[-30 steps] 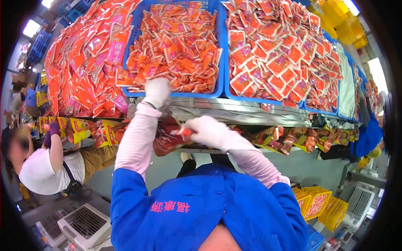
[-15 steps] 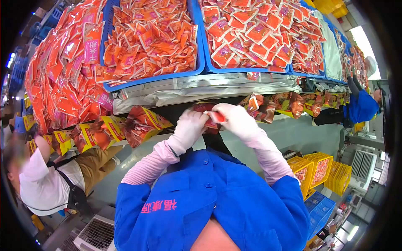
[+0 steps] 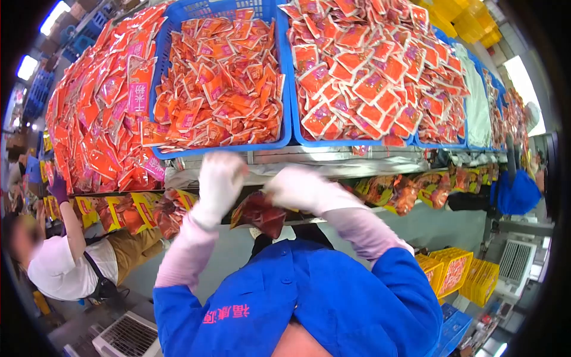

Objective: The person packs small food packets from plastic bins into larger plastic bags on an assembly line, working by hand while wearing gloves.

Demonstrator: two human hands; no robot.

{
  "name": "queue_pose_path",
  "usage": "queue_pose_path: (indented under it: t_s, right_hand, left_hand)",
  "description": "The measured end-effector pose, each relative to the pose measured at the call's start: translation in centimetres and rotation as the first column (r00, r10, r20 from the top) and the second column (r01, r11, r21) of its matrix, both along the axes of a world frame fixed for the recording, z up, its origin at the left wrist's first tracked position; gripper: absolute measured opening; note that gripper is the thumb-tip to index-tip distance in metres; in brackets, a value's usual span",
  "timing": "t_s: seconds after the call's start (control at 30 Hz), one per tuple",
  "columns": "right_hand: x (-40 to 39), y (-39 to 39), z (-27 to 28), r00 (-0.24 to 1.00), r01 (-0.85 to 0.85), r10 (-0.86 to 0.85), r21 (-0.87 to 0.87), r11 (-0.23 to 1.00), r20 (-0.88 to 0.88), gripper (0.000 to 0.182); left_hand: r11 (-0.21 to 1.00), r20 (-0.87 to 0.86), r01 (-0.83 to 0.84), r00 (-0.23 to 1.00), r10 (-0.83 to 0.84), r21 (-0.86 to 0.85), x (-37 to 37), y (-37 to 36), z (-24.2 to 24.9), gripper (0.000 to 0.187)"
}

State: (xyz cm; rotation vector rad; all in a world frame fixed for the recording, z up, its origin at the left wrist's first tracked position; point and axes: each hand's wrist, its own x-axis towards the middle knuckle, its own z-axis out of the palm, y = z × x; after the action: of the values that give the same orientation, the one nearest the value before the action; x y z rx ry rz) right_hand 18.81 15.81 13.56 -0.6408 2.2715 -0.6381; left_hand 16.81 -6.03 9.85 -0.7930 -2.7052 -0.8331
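My left hand [image 3: 219, 181], in a white glove, is raised at the front edge of the blue crates, fingers curled. A small smear of red shows at its fingertips; I cannot tell what it is. My right hand [image 3: 303, 189], also gloved and blurred by motion, reaches leftward with its fingertips close to the top of a dark red bag [image 3: 262, 214]. That bag hangs in the row along the belt in front of me. Left of it are yellow and red bags [image 3: 140, 212], and more yellow and red bags [image 3: 386, 191] stand to the right.
Ahead sit blue crates [image 3: 291, 113] heaped with red sachets [image 3: 220, 89]. A large pile of red packets [image 3: 110, 107] lies at left. A person in a white shirt [image 3: 59, 262] works on the left, another in blue [image 3: 517, 191] at right. Yellow crates [image 3: 452, 268] stand lower right.
My hands have moved apart from around a red sachet, the left going up and left. The sachet no longer shows between them. The view has shifted, so the crates appear lower.
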Motion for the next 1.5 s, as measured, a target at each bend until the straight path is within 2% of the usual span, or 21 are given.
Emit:
queue_pose_path:
  t_s: [0.03,0.1,0.17,0.27,0.4,0.43,0.47,0.6,0.7,0.77,0.8,0.9,0.93,0.97,1.0,1.03,1.1,1.13,1.2,1.37,1.5]
  right_hand:
    - [-1.8,2.8,-0.2,0.918,0.204,-0.206,-0.04,0.978,-0.34,0.022]
    - [-8.0,7.9,-2.6,0.72,0.652,-0.55,0.141,0.745,-0.423,0.04]
    - [-12.2,11.5,-9.4,0.665,0.707,-0.486,0.269,0.654,-0.567,0.07]
    - [-13.2,9.6,-10.3,0.744,0.663,-0.485,0.419,0.621,-0.459,0.063]
    - [-9.4,13.6,-8.7,0.531,0.707,-0.686,-0.187,0.683,-0.497,0.038]
    - [-8.3,13.7,-6.5,0.529,0.712,-0.775,-0.315,0.627,-0.346,0.036]
    - [-7.5,13.5,-5.2,0.575,0.731,-0.796,-0.555,0.396,0.19,0.035]
    - [-4.1,5.4,1.3,0.886,0.325,-0.46,-0.623,0.712,-0.063,0.028]
    - [-2.3,0.2,0.6,0.826,0.337,-0.548,-0.663,0.669,-0.133,0.025]
    - [0.2,0.2,1.3,0.743,0.415,-0.655,-0.675,0.61,-0.135,0.022]
    - [1.7,1.2,2.9,0.679,0.436,-0.692,-0.622,0.65,-0.246,0.021]
    - [5.6,5.5,4.0,0.765,0.493,-0.628,-0.495,0.715,-0.146,0.023]
    - [7.1,5.8,3.2,0.811,0.486,-0.58,-0.46,0.743,-0.081,0.023]
    - [7.9,4.9,3.2,0.862,0.421,-0.491,-0.362,0.832,-0.126,0.021]
    - [8.6,3.7,3.2,0.904,0.349,-0.396,-0.26,0.9,-0.16,0.02]
    - [8.8,2.3,3.3,0.938,0.185,-0.224,-0.166,0.969,-0.266,0.018]
    - [8.4,-1.1,-1.1,0.957,-0.022,0.089,0.236,0.972,-0.276,0.024]
    - [7.7,-3.5,-4.3,0.986,0.158,-0.164,0.33,0.931,-0.008,0.023]
    - [5.7,-6.9,-11.8,0.991,-0.12,0.131,0.417,0.901,0.002,0.021]
    - [5.1,-10.8,-17.7,0.984,-0.169,0.177,0.384,0.908,0.016,0.027]
    - [1.8,-6.0,-2.2,0.986,-0.139,0.142,-0.032,0.99,0.092,0.026]
  left_hand:
    - [0.993,0.003,-0.097,0.995,0.097,-0.065,-3.2,0.2,-1.7,0.016]
    - [0.946,0.175,-0.208,0.951,0.255,-0.25,-8.2,1.2,-4.4,0.02]
    - [0.854,0.283,-0.146,0.904,0.319,-0.499,-10.7,2.8,-6.2,0.023]
    - [0.735,0.161,-0.113,0.943,0.292,-0.669,-11.4,2.6,-10.1,0.022]
    - [0.958,0.352,-0.278,0.906,0.236,0.072,-8.6,-1.1,-6.1,0.01]
    - [0.883,0.455,-0.299,0.884,0.113,0.363,-8.4,-1.6,-5.8,0.008]
    - [0.718,0.514,-0.334,0.857,-0.038,0.61,-7.9,-2.1,-5.4,0.008]
    - [0.53,0.533,-0.363,0.82,-0.209,0.766,-4.8,-0.3,-1.2,0.011]
    - [0.366,0.501,-0.387,0.812,-0.299,0.847,-1.8,0.9,-1.2,0.013]
    - [-0.146,0.462,-0.621,0.701,-0.543,0.77,-0.7,0.0,-1.8,0.007]
    - [-0.149,0.461,-0.627,0.693,-0.554,0.764,0.1,-0.8,-1.0,0.007]
    - [0.332,0.522,-0.404,0.643,-0.56,0.853,4.7,-4.7,0.8,0.013]
    - [0.612,0.663,-0.307,0.542,-0.517,0.728,7.0,-4.6,0.6,0.021]
    - [0.869,0.586,0.106,0.698,-0.411,0.483,8.8,-3.2,3.4,0.042]
    - [0.934,0.585,0.335,0.735,-0.342,0.125,10.7,-2.8,2.6,0.059]
    - [0.875,0.661,0.437,0.722,-0.205,-0.206,12.0,-1.6,2.8,0.065]
    - [0.923,0.459,0.291,0.875,-0.151,-0.251,13.8,-1.2,-4.7,0.034]
    - [0.923,0.397,0.265,0.907,-0.14,-0.28,13.6,-1.0,-6.3,0.021]
    - [0.939,0.34,0.271,0.921,-0.189,-0.212,13.7,-1.0,-5.0,0.013]
    - [0.961,0.369,0.198,0.922,-0.117,-0.191,14.0,-2.6,-5.3,0.008]
    - [0.992,0.484,-0.059,0.868,0.108,-0.116,13.2,-4.9,-2.5,0.029]
